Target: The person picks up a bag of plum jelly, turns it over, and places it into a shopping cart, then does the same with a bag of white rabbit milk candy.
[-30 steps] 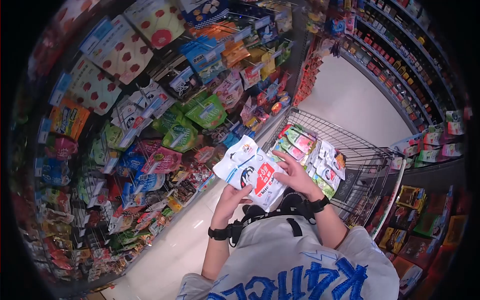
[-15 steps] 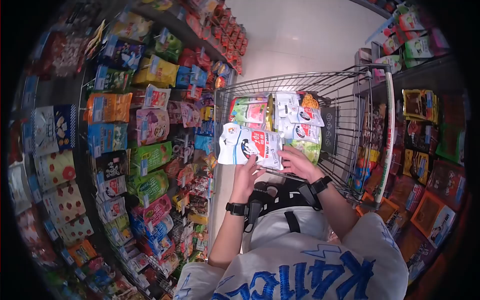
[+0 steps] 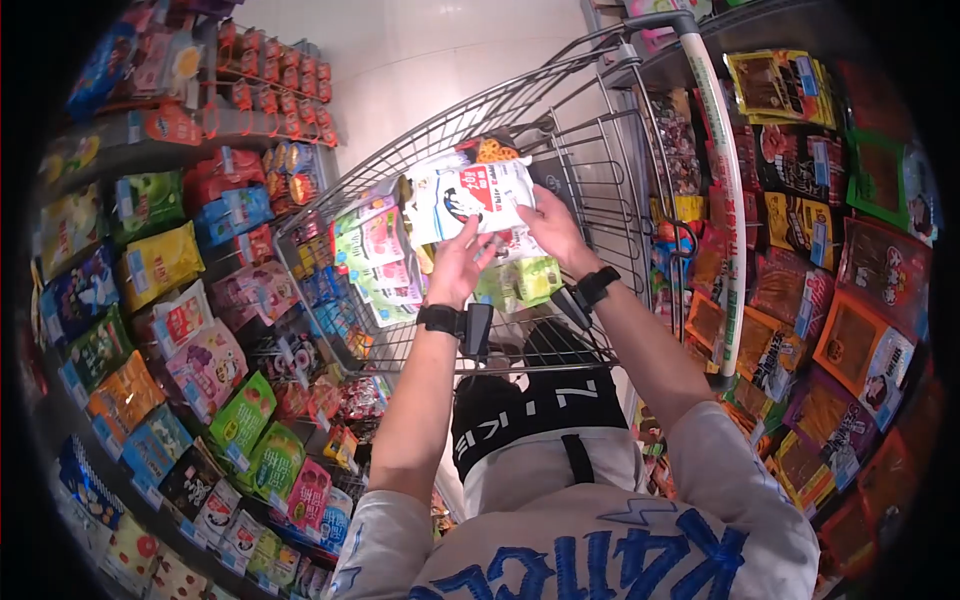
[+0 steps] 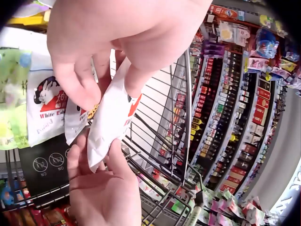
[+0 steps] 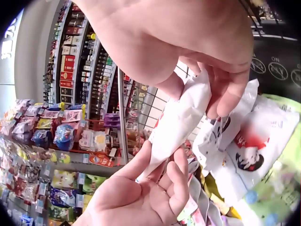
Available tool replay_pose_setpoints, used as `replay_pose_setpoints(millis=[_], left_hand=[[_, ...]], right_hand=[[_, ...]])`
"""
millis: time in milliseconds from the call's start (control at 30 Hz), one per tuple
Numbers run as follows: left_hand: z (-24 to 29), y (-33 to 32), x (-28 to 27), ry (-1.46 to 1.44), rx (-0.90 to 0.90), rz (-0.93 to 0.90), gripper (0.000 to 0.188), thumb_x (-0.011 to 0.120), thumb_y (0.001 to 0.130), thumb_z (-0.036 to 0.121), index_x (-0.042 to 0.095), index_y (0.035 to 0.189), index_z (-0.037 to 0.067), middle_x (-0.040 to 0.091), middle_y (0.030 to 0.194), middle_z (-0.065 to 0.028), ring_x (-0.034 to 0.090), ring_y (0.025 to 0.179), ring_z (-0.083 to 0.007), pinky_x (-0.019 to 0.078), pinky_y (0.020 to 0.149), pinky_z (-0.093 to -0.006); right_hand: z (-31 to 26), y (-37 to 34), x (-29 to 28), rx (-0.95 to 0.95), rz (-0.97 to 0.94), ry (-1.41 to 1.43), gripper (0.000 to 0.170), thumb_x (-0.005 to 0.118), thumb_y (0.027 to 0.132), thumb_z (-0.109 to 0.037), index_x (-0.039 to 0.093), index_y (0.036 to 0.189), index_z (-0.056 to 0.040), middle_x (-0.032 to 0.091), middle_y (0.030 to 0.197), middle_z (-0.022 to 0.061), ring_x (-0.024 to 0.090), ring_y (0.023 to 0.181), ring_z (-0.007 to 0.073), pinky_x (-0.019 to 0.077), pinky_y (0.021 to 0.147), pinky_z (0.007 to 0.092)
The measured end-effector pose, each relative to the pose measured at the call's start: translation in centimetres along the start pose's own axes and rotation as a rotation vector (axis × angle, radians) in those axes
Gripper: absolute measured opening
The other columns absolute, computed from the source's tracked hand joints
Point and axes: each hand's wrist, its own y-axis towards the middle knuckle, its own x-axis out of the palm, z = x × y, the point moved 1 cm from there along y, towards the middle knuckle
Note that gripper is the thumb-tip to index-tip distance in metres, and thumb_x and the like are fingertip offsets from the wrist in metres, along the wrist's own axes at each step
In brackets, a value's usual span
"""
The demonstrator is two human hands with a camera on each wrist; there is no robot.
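Observation:
Both hands hold a white candy bag (image 3: 440, 205) with a black-and-red rabbit print, above the shopping cart (image 3: 345, 200). My left hand (image 3: 462, 265) pinches its near lower edge; the left wrist view shows that hand's (image 4: 117, 33) thumb on one face and fingers on the other. At the opposite end my right hand (image 3: 555, 230) grips the bag, thumb on the printed face. Seen edge-on in the right wrist view, the bag (image 5: 181, 120) looks plump. Below lie more White Rabbit bags (image 4: 44, 106), green-and-pink packets (image 3: 370, 245) and a pale green bag (image 3: 530, 285).
Hanging snack packets (image 3: 245, 410) fill the shelf on the left. More packets (image 3: 800, 230) hang on the right, beyond the cart's handle (image 3: 725, 200). Pale floor (image 3: 440, 60) shows ahead of the cart. Curved shelves (image 4: 225, 117) of small goods stand further off.
The view has swung right and down toward the cart. Both hands have carried the candy bag from beside the left shelf to over the cart's contents, keeping hold throughout.

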Motion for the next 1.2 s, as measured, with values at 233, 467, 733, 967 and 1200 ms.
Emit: replay_pose_setpoints(millis=[233,467,733,967,1200], left_hand=[[-0.1,9.8,1.3,-0.099,-0.067,0.058,0.029,0.070,0.089,0.019,0.058,0.114,0.007,0.056,0.107,-0.0019,0.053,0.100,-0.0196,0.0513,0.091,-0.0332],[-1.3,10.8,-0.2,-0.115,-0.069,0.044,0.032,0.066,0.092,0.021,0.056,0.113,0.000,0.060,0.113,-0.0117,0.057,0.106,-0.0210,0.0517,0.094,-0.0319],[-1.8,5.0,-2.1,-0.106,-0.079,0.019,0.026,0.055,0.096,0.018,0.050,0.115,0.001,0.060,0.116,-0.0179,0.063,0.102,-0.0255,0.0549,0.092,-0.0374],[-3.2,-2.8,-6.8,-0.103,-0.005,0.085,0.035,0.058,0.094,0.022,0.048,0.120,0.000,0.059,0.115,-0.0168,0.061,0.103,-0.0247,0.0532,0.093,-0.0372],[-2.3,-12.6,-11.8,-0.086,0.134,0.106,0.030,0.057,0.095,0.022,0.049,0.118,0.004,0.061,0.106,-0.0100,0.062,0.097,-0.0187,0.0540,0.086,-0.0341]], right_hand=[[-1.7,2.7,-0.4,-0.327,0.021,-0.440,0.049,0.062,0.084,-0.018,0.054,0.129,0.0004,0.046,0.136,0.0291,0.046,0.128,0.0394,0.0379,0.107,0.0403],[-0.6,3.2,0.3,-0.322,0.027,-0.596,0.051,0.060,0.083,-0.018,0.053,0.131,-0.0004,0.041,0.140,0.0327,0.039,0.132,0.0447,0.0334,0.110,0.0440],[0.1,2.7,0.8,-0.288,0.008,-0.631,0.060,0.060,0.085,-0.018,0.042,0.139,0.0007,0.027,0.147,0.0347,0.027,0.140,0.0430,0.0274,0.114,0.0417],[1.5,-1.3,2.6,-0.309,0.002,-0.637,0.062,0.064,0.082,-0.017,0.043,0.136,0.0033,0.026,0.146,0.0363,0.029,0.138,0.0440,0.0298,0.113,0.0395],[0.6,-8.7,6.8,-0.338,-0.186,-0.661,0.065,0.065,0.082,-0.021,0.042,0.139,0.0018,0.019,0.150,0.0344,0.027,0.139,0.0432,0.0292,0.113,0.0395]])
